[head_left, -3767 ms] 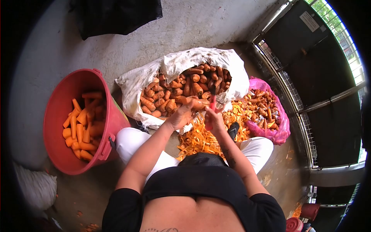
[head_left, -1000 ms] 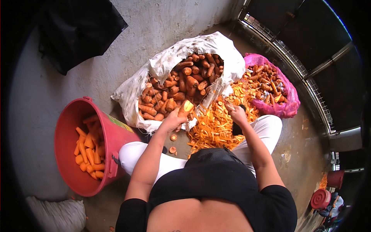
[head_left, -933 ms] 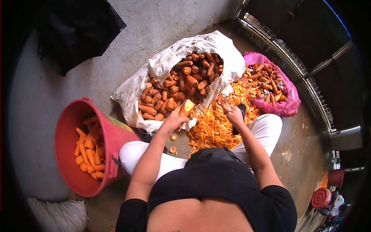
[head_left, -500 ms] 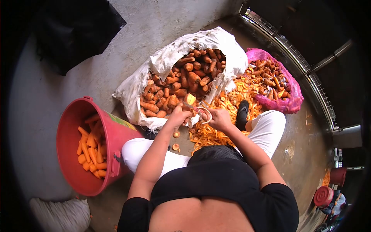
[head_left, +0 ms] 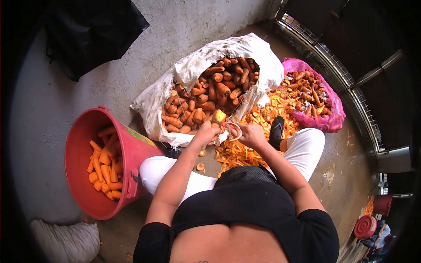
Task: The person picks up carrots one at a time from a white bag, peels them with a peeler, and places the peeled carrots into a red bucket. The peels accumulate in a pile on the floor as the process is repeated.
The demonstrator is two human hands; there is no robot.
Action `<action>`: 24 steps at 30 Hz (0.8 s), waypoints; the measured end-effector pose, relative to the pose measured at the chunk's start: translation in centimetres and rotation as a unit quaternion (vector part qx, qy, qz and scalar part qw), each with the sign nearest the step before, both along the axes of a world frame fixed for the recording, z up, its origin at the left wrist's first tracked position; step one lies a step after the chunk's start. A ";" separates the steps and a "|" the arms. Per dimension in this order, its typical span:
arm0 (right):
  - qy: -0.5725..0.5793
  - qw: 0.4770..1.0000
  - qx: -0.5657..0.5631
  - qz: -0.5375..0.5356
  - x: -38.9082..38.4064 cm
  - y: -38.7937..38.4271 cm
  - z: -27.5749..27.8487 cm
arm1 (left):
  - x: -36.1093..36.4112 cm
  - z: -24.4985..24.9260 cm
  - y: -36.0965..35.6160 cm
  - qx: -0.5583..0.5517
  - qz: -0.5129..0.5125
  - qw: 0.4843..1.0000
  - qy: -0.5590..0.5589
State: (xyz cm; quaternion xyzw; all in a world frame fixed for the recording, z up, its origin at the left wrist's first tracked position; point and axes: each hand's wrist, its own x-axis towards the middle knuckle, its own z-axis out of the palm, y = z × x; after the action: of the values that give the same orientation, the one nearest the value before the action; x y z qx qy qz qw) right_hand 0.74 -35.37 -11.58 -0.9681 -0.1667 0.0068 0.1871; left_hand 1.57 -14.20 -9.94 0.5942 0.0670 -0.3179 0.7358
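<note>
My left hand [head_left: 208,133] is closed around a carrot [head_left: 219,115], whose yellow-orange cut end points up and away from me. Close by on the right, my right hand [head_left: 253,135] grips a peeler with a pale looped handle [head_left: 236,133], its working end near the carrot and partly hidden by my fingers. Just beyond both hands, a white woven sack [head_left: 186,65] lies open, full of unpeeled carrots [head_left: 210,94]. Orange peel strips [head_left: 237,154] and cut carrot ends [head_left: 200,167] lie on the floor below my hands.
A red bucket [head_left: 131,175] at my left holds peeled carrots [head_left: 104,168]. Farther right stands a pink bag [head_left: 337,111] of carrot pieces. A stuffed whitish sack [head_left: 66,241] lies at lower left, and a black sheet [head_left: 92,35] hangs by the wall. A person [head_left: 381,234] is at far right.
The view has shifted slightly. The carrot in my left hand is tilted a little differently, and the peeler has moved slightly against it. Both hands keep their holds.
</note>
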 end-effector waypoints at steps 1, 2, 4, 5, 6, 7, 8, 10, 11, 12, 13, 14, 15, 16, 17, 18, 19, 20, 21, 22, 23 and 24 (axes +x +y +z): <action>-0.003 1.000 0.006 0.000 0.3 -0.4 -0.7 | -0.1 0.4 -0.1 0.003 0.002 1.000 -0.002; -0.007 1.000 0.013 0.000 0.5 -0.7 -1.2 | -0.2 0.8 -0.2 0.006 0.003 1.000 -0.003; 0.003 1.000 0.005 0.000 0.6 -0.7 -0.8 | -0.3 1.2 -0.5 0.005 0.008 1.000 -0.016; 0.004 1.000 0.003 -0.001 0.6 -0.8 -0.8 | -0.4 1.3 -0.6 0.004 0.009 1.000 -0.021; 0.006 1.000 0.000 -0.003 0.7 -0.9 -0.7 | -0.3 0.9 -0.6 0.009 0.004 1.000 -0.011; -0.001 1.000 -0.003 -0.002 0.8 -0.9 -0.8 | -0.1 0.2 -0.3 0.013 -0.001 1.000 -0.001; -0.008 1.000 -0.005 -0.001 1.0 -0.8 -1.0 | 0.1 -0.3 -0.1 0.017 -0.006 1.000 0.008; -0.020 1.000 -0.003 0.005 1.4 -1.0 -1.6 | 0.3 -0.5 0.1 0.020 -0.010 1.000 0.012; -0.024 1.000 0.001 0.010 1.7 -1.2 -2.0 | 0.3 -0.6 0.2 0.022 -0.011 1.000 0.014; -0.029 0.999 0.005 0.014 1.9 -1.3 -2.0 | 0.2 -0.5 0.3 0.019 -0.012 1.000 0.018; -0.021 1.000 -0.003 0.019 2.1 -1.4 -1.9 | 0.2 -0.3 0.4 0.017 -0.013 1.000 0.022; -0.015 1.000 -0.013 0.023 2.4 -1.5 -1.8 | 0.2 -0.1 0.4 0.015 -0.015 0.999 0.024; -0.006 0.999 -0.022 0.026 2.3 -1.7 -1.7 | 0.2 -0.1 0.4 0.016 -0.014 0.999 0.027; -0.008 0.999 -0.020 0.026 2.4 -1.7 -2.0 | 0.3 -0.3 0.5 0.017 -0.013 0.999 0.030; -0.010 0.999 -0.019 0.026 2.5 -1.7 -2.4 | 0.4 -0.3 0.5 0.017 -0.011 0.999 0.033; -0.012 0.999 -0.017 0.027 2.6 -1.6 -2.6 | 0.4 -0.2 0.5 0.021 -0.015 0.999 0.038; -0.016 1.000 -0.003 0.025 2.6 -1.4 -2.6 | 0.5 -0.1 0.7 0.026 -0.018 0.999 0.044; -0.011 0.999 -0.012 0.027 2.7 -1.6 -2.8 | 0.6 0.0 1.0 0.032 -0.021 0.998 0.050; -0.007 0.999 -0.021 0.029 2.9 -2.0 -3.3 | 0.8 -0.8 1.3 0.027 -0.029 0.997 0.065; -0.002 0.999 -0.029 0.031 3.2 -2.7 -4.1 | 0.6 -0.2 1.6 0.009 -0.057 0.996 0.073; 0.148 0.981 -0.091 -0.089 5.2 -4.3 -5.8 | 0.0 0.8 1.8 -0.009 -0.085 0.993 0.080; 0.189 0.965 -0.095 -0.158 5.5 -6.3 -4.0 | -0.5 1.4 2.1 -0.025 -0.115 0.989 0.087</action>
State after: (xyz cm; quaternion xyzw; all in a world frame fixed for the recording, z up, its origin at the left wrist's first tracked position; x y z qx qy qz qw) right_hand 6.27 -41.71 -15.63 -0.9766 0.0280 0.1755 0.1213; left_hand 1.11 -12.14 -8.55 0.5491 0.0539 -0.4526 0.7005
